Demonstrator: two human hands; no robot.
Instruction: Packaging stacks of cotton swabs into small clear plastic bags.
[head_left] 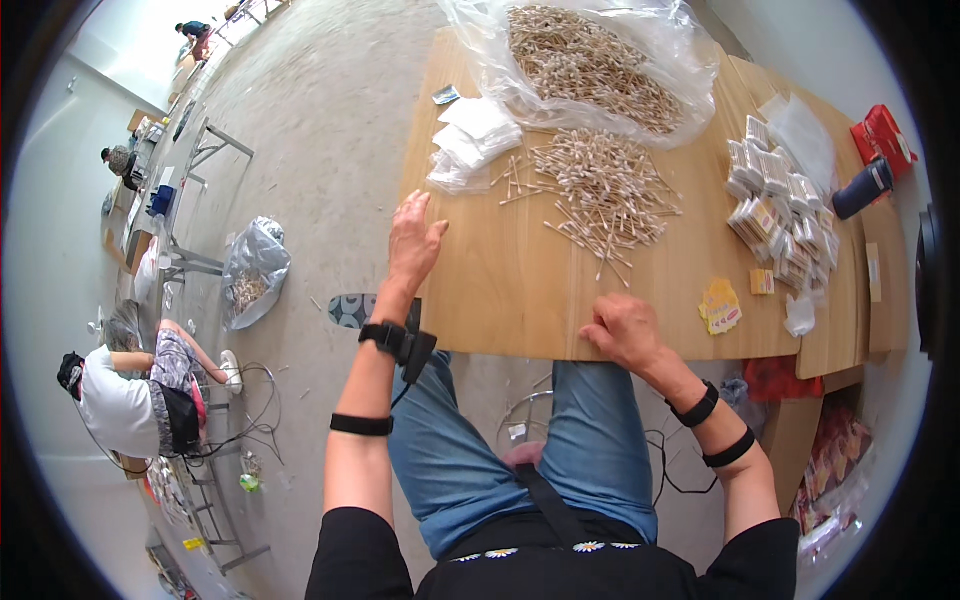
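At the wooden table's (pixel 500 290) left edge, my left hand (pixel 415 238) is open, its fingers stretched forward and its thumb apart. Just ahead of it lies a stack of small clear plastic bags (pixel 475 135). My right hand (pixel 625 330) rests on the table's front edge with curled fingers; nothing sticks out of it, though its palm side is hidden. Beyond that hand spreads a loose pile of cotton swabs (pixel 605 185). More cotton swabs (pixel 590 65) fill a large clear plastic bag (pixel 690 115) at the far side.
On the right are heaped packs of swabs (pixel 775 200), a small orange-and-white box (pixel 762 282), yellow labels (pixel 720 306), a dark blue bottle (pixel 863 188) and a red pouch (pixel 884 140). A plastic sack (pixel 255 272) stands on the floor at left. Several people work along the left wall.
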